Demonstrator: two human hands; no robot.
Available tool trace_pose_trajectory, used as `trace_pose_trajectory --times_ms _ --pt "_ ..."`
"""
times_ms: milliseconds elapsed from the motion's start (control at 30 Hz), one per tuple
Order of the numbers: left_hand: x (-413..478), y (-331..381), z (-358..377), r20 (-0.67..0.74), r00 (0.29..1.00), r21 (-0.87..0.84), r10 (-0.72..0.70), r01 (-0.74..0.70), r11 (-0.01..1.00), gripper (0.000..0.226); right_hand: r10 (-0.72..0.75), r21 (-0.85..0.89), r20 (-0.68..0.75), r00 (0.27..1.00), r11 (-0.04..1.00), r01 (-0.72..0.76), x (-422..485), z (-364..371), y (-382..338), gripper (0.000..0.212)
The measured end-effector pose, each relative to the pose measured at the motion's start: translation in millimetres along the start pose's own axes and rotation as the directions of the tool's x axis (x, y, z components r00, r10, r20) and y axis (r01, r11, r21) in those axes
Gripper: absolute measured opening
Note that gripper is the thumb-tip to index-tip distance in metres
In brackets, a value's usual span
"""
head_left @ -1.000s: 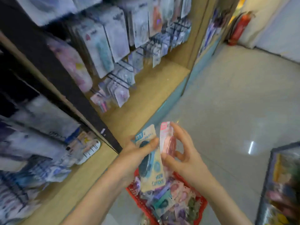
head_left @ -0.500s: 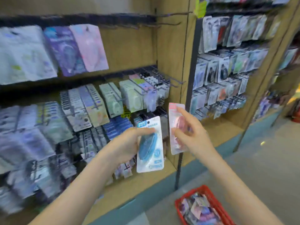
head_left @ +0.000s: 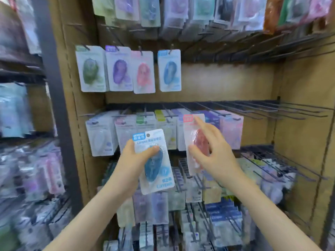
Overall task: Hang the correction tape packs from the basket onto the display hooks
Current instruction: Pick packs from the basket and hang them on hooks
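My left hand [head_left: 133, 160] grips a blue correction tape pack [head_left: 155, 165], thumb across its front, held up before the middle rows of the display. My right hand [head_left: 212, 153] pinches a pink correction tape pack [head_left: 193, 134] upright, forefinger stretched up along its top edge. On the upper row hang a green pack [head_left: 90, 68], a purple pack [head_left: 118, 69], a pink pack [head_left: 144, 73] and a blue pack [head_left: 169, 70], each on its own hook. Bare display hooks [head_left: 253, 49] stick out to the right of them. The basket is out of view.
A second row of bare hooks [head_left: 281, 109] runs to the right at mid height, above full rows of other packs [head_left: 101, 134]. A wooden side panel [head_left: 304, 124] closes the bay on the right. A dark upright post [head_left: 54, 98] borders it on the left.
The view has swung from the basket on the floor up to the hook display. Both hands have risen with their packs and now face the bay with the hanging oval packs.
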State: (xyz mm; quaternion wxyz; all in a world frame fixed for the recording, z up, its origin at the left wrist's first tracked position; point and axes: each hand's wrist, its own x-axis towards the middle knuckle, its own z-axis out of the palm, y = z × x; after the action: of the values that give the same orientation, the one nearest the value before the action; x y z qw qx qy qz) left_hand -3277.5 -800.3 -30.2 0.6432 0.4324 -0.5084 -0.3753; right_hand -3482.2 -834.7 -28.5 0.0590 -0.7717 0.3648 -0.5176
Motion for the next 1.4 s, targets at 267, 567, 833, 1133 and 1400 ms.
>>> trace_pose_trajectory --times_ms 267,567,833,1133,1400 --pt "84 68 -117 -0.156 0.927 0.012 0.342 -0.345 0.939 0.028 -0.208 -0.044 -0.137 0.968 0.978 0.204 146 86 -52 0.064" --pt "143 118 -107 -0.129 0.876 -0.022 0.465 -0.472 0.882 0.037 -0.212 -0.219 -0.185 0.96 0.961 0.17 245 79 -68 0.062" --pt "160 128 -93 -0.134 0.854 -0.01 0.503 -0.508 0.861 0.03 -0.201 -0.37 -0.034 0.979 0.913 0.174 242 73 -69 0.057" --pt "166 127 -84 -0.144 0.863 0.041 0.484 -0.484 0.874 0.038 -0.006 -0.417 0.045 0.999 0.908 0.024 262 99 -67 0.067" --pt "162 126 -43 0.015 0.88 -0.048 0.475 -0.474 0.879 0.036 -0.155 0.237 0.044 0.987 0.961 0.141 213 72 -76 0.059"
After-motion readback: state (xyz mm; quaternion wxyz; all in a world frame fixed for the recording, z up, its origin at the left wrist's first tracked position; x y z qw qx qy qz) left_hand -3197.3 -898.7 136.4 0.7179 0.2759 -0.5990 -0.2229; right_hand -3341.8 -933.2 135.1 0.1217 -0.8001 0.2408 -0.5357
